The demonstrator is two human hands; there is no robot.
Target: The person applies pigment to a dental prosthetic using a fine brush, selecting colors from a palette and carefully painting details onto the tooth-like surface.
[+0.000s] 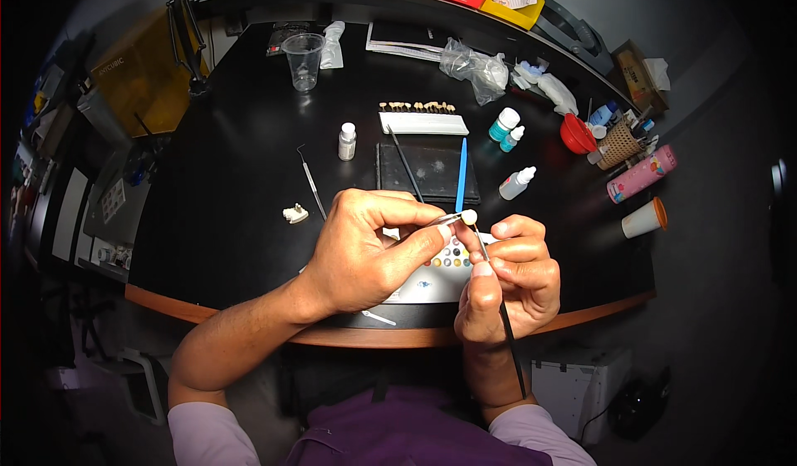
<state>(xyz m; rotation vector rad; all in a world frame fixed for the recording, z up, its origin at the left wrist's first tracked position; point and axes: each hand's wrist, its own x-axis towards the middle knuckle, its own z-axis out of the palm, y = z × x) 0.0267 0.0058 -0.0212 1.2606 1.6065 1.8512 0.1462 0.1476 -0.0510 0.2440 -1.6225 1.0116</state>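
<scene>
Between finger and thumb, my left hand [353, 250] pinches metal tweezers [447, 219], with a small cream-white tooth crown [469, 218] at their tip. My right hand [523, 275] is closed round a thin dark-handled brush [508, 333], its tip at the crown's underside; whether they touch I cannot tell. Below both hands lies a white palette sheet [440, 290] with rows of coloured dots, partly covered by my fingers. Beyond them, a black pad [398, 167] carries a second brush [404, 160] and a blue stick [462, 171]. A pale tooth model [295, 213] lies left of my left hand, beside a metal probe [311, 183].
A tooth shade guide [423, 124] stands behind the pad. Small bottles [347, 144] [518, 183] flank the pad. A clear plastic cup [304, 59] stands far left. On the right are a red bowl [577, 134], a woven brush holder [618, 146], a pink bottle [641, 175] and a paper cup [643, 218].
</scene>
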